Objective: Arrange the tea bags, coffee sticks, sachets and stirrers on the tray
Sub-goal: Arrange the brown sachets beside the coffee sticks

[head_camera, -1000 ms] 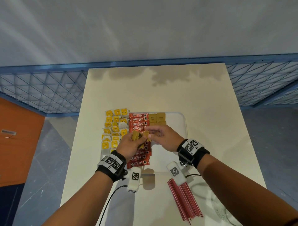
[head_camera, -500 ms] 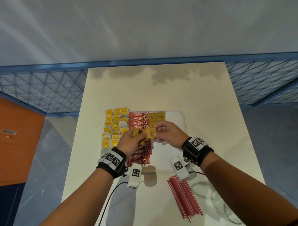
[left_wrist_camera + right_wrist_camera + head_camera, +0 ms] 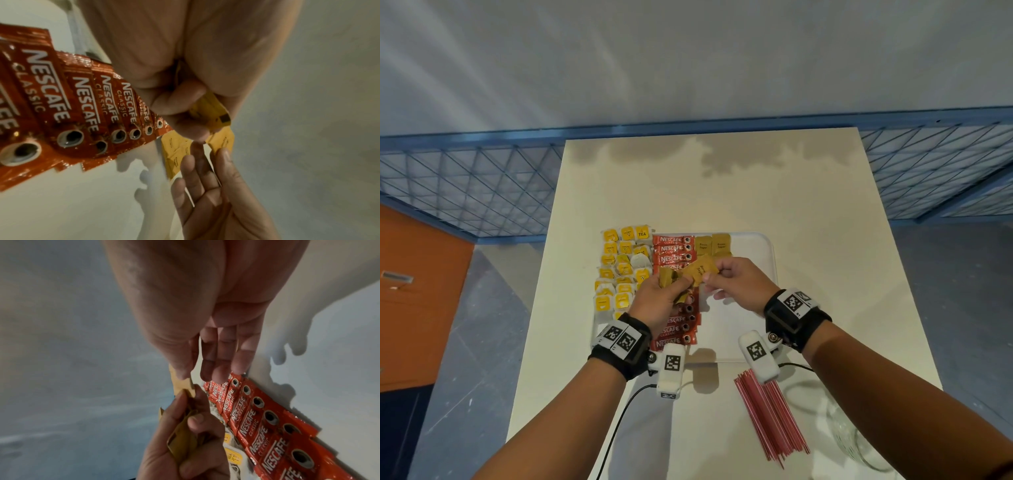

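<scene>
Left hand point(image 3: 659, 301) grips a crumpled bunch of flat tan paper sachets point(image 3: 667, 276), frame centre. Right hand point(image 3: 736, 282) pinches one square sachet point(image 3: 700, 270) above the glossy red coffee sticks point(image 3: 677, 329) on the white tray point(image 3: 763, 253).

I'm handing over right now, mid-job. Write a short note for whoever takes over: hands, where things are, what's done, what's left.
Left hand grips a bunch of brown sugar sachets.
Right hand pinches one sachet pulled from that bunch.
Done on the tray: tea bags at the left, coffee sticks beside them, two sachets laid at the far edge.
Left: lay out the held sachets, then move the red stirrers, lying on the table near the tray.
</scene>
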`<state>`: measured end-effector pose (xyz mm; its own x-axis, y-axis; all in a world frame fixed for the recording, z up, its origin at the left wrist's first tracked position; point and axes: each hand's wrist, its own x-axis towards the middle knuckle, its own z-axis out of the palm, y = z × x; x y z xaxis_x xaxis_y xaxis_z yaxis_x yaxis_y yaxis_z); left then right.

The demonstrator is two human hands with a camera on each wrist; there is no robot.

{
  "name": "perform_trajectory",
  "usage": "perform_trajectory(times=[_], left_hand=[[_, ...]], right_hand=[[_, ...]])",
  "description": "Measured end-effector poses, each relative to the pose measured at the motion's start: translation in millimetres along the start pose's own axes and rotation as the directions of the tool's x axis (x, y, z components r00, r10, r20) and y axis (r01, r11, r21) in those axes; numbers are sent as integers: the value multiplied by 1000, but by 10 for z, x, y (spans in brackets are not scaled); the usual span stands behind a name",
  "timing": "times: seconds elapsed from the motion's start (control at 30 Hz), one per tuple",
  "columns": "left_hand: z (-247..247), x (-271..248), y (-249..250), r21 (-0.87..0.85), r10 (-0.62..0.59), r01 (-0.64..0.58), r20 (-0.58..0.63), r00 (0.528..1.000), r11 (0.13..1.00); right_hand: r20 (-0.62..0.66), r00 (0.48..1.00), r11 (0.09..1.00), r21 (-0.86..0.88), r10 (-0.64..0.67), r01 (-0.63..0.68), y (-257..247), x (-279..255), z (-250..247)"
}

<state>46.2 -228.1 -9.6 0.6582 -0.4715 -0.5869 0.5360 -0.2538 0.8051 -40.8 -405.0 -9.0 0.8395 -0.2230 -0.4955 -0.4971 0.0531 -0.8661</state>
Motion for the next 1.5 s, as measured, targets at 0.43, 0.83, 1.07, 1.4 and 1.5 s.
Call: perform_trajectory(times=[0.43, 0.83, 1.07, 1.4, 1.5], left_hand=[[-176, -89, -31, -94, -57, 60, 35, 998, 994], [-193, -154, -63, -273, -90, 99, 45, 995, 957], [-231, -156, -81, -394, -112, 140, 93, 989, 908], [-161, -119, -79, -516, -142, 191, 133, 981, 835], [-125, -118, -63, -529, -111, 176, 152, 982, 830]], right_hand=[[-256, 967, 904, -416, -12, -99, 128, 76, -69], [-271, 963, 839, -525, -8, -141, 241, 139, 170], [-254, 967, 803, -582, -36, -123, 230, 126, 156], [18, 947, 818, -499, -319, 285, -57, -122, 306], [126, 929, 800, -476, -347, 364, -76, -174, 337]])
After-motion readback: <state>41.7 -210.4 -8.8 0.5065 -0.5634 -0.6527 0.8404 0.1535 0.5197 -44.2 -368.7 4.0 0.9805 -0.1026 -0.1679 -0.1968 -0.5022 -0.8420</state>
